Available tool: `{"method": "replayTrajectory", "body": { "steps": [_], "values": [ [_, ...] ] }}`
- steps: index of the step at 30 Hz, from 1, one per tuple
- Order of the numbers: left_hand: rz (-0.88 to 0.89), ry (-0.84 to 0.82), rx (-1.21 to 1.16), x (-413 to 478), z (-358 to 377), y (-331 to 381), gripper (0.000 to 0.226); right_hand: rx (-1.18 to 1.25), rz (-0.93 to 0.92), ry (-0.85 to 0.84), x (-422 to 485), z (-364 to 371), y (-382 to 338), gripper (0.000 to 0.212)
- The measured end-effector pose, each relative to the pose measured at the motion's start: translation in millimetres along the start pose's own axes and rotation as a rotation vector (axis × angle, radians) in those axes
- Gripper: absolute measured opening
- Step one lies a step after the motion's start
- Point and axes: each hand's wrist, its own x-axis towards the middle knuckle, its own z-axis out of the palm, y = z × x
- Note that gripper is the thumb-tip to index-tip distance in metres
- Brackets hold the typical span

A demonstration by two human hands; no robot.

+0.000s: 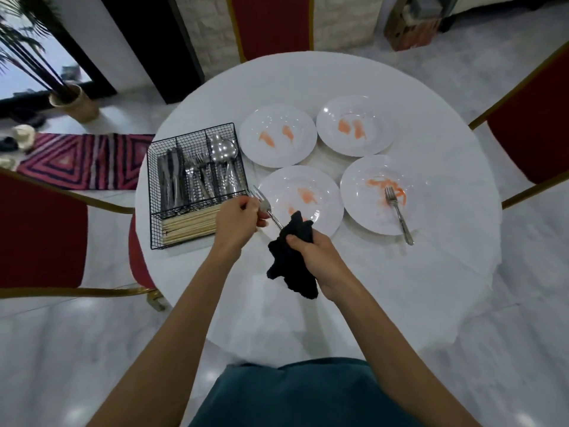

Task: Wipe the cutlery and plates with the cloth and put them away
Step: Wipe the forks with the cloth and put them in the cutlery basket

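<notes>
Fork (267,210) pinched near its tines by left hand (237,221) fingers — handle angled to five o'clock into black cloth (291,260), which right hand (317,257) fingers clamp for wiping.

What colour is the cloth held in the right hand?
Black; the crumpled cloth gripped by the right hand shows clearly in the head view.

four white plates (278,155) on the round table, each w/ orange smears. a fork (398,212) lies on the near-right plate (363,204), handle over the rim. another fork (267,209) is held up over the near-left plate (323,192), handle end in a black cloth (291,260). more cutlery in a wire basket (154,186) at left.
</notes>
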Motion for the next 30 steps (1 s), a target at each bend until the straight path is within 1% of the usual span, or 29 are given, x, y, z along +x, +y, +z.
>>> {"method": "replayTrajectory", "body": {
  "steps": [2,5,7,9,12,14,16,18,23,25,30],
  "values": [
    [-0.038,0.006,-0.005,16,-22,-2,0.027,0.034,-0.006,0.012,4,13,3,0.017],
    [-0.08,0.041,-0.084,33,-45,-9,0.028,0.052,0.009,0.037,11,34,5,0.017],
    [-0.091,-0.022,-0.1,31,-43,-18,0.025,0.056,0.025,0.062,18,49,6,0.016],
    [-0.085,-0.14,-0.038,25,-35,-34,0.027,0.064,0.03,0.094,25,63,7,0.014],
    [-0.099,-0.199,-0.019,32,-36,-49,0.026,0.05,0.03,0.122,36,80,10,0.016],
    [-0.127,-0.203,-0.028,52,-46,-46,0.022,0.052,0.04,0.144,43,87,13,0.018],
    [-0.118,-0.141,-0.017,79,-63,-37,0.016,0.084,0.05,0.169,47,91,13,0.016],
    [-0.084,-0.069,0.059,113,-81,-33,0.013,0.099,0.052,0.191,49,92,13,0.015],
    [-0.073,-0.051,0.32,182,-113,-40,0.019,0.131,0.063,0.27,50,88,17,0.016],
    [-0.064,-0.06,0.419,191,-116,-42,0.022,0.158,0.068,0.291,48,85,20,0.016],
    [-0.017,-0.156,0.636,195,-115,-52,0.027,0.223,0.07,0.337,42,68,25,0.019]
  ]
}}
